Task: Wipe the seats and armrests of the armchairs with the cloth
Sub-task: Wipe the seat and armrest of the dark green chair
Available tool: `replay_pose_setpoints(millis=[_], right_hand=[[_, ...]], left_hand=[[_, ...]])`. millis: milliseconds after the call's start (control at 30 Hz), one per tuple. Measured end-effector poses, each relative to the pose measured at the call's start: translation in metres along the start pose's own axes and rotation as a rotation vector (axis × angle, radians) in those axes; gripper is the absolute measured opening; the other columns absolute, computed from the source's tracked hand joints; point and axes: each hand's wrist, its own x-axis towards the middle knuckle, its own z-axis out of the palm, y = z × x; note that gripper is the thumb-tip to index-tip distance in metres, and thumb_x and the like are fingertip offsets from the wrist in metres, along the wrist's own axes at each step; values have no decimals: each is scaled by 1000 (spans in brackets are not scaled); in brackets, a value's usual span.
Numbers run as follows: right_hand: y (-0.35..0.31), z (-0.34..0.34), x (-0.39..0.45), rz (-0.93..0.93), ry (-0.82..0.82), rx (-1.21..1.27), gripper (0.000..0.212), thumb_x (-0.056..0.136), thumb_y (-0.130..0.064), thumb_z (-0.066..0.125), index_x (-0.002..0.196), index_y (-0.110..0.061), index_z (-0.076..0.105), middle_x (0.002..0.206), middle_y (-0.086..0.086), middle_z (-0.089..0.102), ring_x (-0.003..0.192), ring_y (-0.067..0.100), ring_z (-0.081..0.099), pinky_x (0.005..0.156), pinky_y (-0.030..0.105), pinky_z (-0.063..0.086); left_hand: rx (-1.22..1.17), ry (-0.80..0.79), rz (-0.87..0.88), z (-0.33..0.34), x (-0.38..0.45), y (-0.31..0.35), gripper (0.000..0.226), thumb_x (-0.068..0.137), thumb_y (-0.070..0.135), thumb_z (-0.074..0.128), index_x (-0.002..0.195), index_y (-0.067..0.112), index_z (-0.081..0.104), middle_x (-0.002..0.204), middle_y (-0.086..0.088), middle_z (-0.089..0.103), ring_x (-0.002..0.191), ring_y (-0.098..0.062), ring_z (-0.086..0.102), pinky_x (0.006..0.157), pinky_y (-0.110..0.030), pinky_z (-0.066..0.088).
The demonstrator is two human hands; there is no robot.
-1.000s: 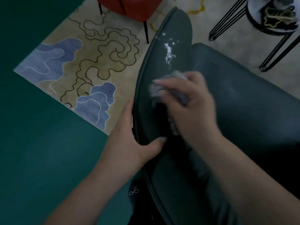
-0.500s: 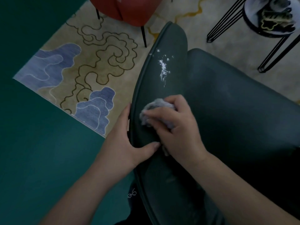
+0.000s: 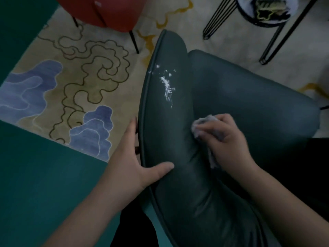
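Observation:
A dark green armchair fills the middle of the head view, its curved armrest (image 3: 165, 132) running toward me and its seat (image 3: 249, 97) to the right. A white powdery smear (image 3: 167, 86) marks the armrest's upper part. My right hand (image 3: 229, 141) grips a crumpled grey cloth (image 3: 204, 122) and presses it into the crease between armrest and seat, below the smear. My left hand (image 3: 135, 164) holds the armrest's outer edge, thumb on top and fingers down the outer side.
A red armchair (image 3: 106, 11) on thin black legs stands at the top left on a patterned beige and blue rug (image 3: 71, 90). A round side table (image 3: 263, 13) with black wire legs stands at the top right. Teal floor (image 3: 35, 184) lies to the left.
My right hand slid the cloth down the armrest toward me, then right into the crease beside the seat. The left hand kept its hold. The smear stays.

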Motion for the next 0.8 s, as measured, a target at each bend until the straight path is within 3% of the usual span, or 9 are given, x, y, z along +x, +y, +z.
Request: replay_pose_setpoints(millis=[67,133,200,367,433,500,600,733,800], right_hand=[[-8,9,5,10,121,69,22,82,-8,72,84,-30,71,106,5,53,101,4,58,88,10,41],[-25,30,6,-163,11,64,16,80,-18,71,93,-28,73,107,5,52,101,2,56,88,10,42],[-34,54,15,-248,-13,-23,21,80,-14,72,98,-25,74,105,3,50,101,4,53,88,11,41],[-30,46,28,74,303,117,28,84,-6,69,85,-34,68,111,9,56,105,8,58,90,8,40],[-43,56,37,-19,365,111,22,85,-17,68,91,-38,68,111,6,56,103,4,57,87,7,40],[-56,73,51,-161,316,12,23,84,-26,65,104,-38,69,110,0,52,105,9,54,89,10,41],[-54,84,67,-211,218,-135,31,86,-19,66,117,-28,67,109,0,48,106,17,50,94,21,42],[-32,58,63,98,285,1,32,91,-13,61,114,-36,63,110,2,51,102,4,53,90,9,37],[-36,57,72,98,348,66,30,92,-16,60,111,-39,64,110,3,53,98,-2,54,86,5,37]], left_hand=[[28,-9,26,-5,14,3,123,49,57,83,148,52,11,121,48,43,103,28,45,72,7,36],[78,-10,65,-6,26,6,118,51,50,83,148,49,15,123,39,50,103,21,51,75,4,38],[111,-62,95,-20,43,6,116,52,49,82,146,51,15,123,40,49,103,17,54,76,-1,42],[140,-135,91,-41,67,15,115,59,51,84,147,51,11,138,38,36,110,2,56,93,-29,51],[149,-165,135,-44,75,19,110,60,48,85,146,51,17,131,39,43,105,4,58,88,-21,51],[163,-179,186,-44,84,20,98,59,45,83,140,50,28,113,44,51,92,14,59,71,-4,46],[166,-179,181,-44,92,23,96,56,47,81,136,50,30,99,44,52,86,30,48,63,6,35],[134,-202,119,-46,96,20,114,52,53,83,144,55,16,128,37,45,103,19,51,68,4,39],[153,-204,100,-46,95,22,117,52,54,84,144,56,12,134,36,41,110,11,50,71,3,38]])
